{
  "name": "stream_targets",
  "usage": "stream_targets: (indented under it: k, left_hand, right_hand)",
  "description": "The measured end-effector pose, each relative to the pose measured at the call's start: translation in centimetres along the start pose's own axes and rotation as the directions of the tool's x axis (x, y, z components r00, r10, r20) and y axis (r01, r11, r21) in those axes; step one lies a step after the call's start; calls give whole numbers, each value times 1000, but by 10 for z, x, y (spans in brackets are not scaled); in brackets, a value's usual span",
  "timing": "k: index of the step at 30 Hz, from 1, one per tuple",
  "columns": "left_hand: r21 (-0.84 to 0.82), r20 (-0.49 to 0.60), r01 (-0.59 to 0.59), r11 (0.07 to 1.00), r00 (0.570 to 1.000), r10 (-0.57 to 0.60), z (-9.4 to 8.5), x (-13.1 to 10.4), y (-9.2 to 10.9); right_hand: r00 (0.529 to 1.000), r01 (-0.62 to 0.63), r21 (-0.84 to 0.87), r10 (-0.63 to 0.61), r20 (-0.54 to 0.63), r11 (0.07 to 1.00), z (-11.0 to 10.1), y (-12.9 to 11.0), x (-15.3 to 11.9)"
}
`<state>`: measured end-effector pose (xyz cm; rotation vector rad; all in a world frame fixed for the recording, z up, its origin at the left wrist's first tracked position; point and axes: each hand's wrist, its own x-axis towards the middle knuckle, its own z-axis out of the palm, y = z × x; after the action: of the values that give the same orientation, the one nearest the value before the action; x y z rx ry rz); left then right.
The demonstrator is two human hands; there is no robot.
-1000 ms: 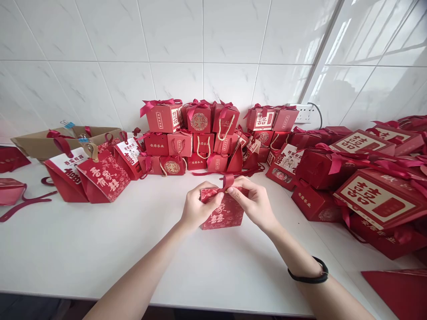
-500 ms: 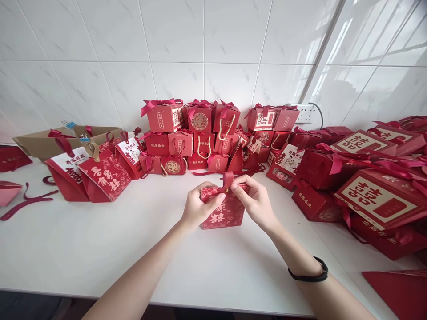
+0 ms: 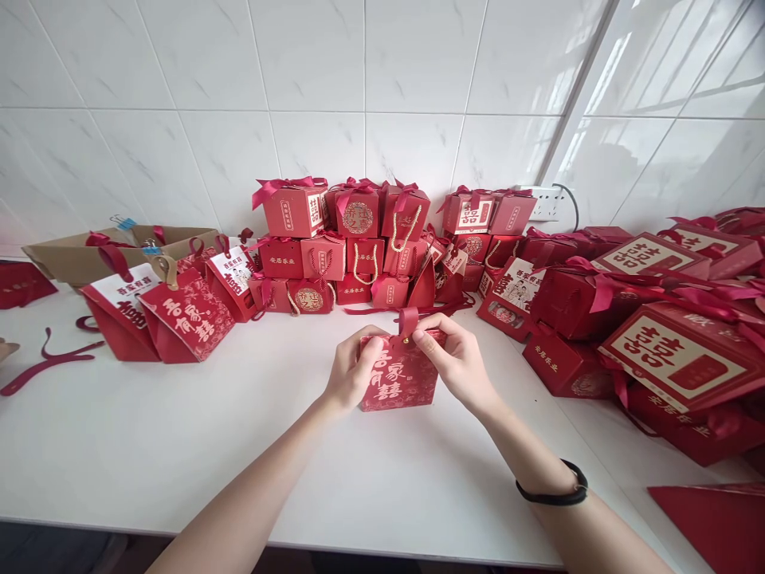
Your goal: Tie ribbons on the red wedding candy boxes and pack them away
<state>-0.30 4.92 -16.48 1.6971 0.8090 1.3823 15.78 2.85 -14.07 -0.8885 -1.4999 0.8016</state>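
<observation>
A red gift box (image 3: 403,379) with pale lettering stands on the white table in front of me. From its top edge rises a red strap loop (image 3: 409,321), with a small gold stud just below it. My left hand (image 3: 354,367) is closed on the box's upper left corner, thumb on the front face and fingers behind. My right hand (image 3: 451,355) pinches the upper right part, its thumb beside the stud. The fingers behind the box are partly hidden.
Stacked red gift boxes (image 3: 357,251) stand against the tiled wall, and more boxes (image 3: 675,351) are piled at the right. Finished-looking boxes (image 3: 190,315), a cardboard tray (image 3: 65,255) and loose straps (image 3: 51,363) lie left. Another person's fingers (image 3: 7,349) show at the left edge.
My left thumb has moved left, away from the stud to the box's corner, uncovering more lettering. At the far left, another person's fingers have appeared and the pink-red piece there is gone from view.
</observation>
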Motion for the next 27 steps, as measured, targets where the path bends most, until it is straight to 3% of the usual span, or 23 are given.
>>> stream_targets:
  k: [4,16,23,27]
  left_hand:
    - [-46,5,-2,999,1000,3,-2,1,-2]
    - [66,-25,-12,998,1000,13,0,1,1]
    - [-14,6,2,1000,1000,-2,-2,0,-2]
    - [67,-12,18,998,1000,-17,0,1,2]
  right_hand:
    - [1000,-5,0,5,2,1000,0,1,0]
    - [1000,-17,-10,17,2,1000,-1,1,0]
    - [1000,-9,-21,9,-2,1000,0,0,0]
    - [1000,-20,-21,20,9,1000,-1,-1,0]
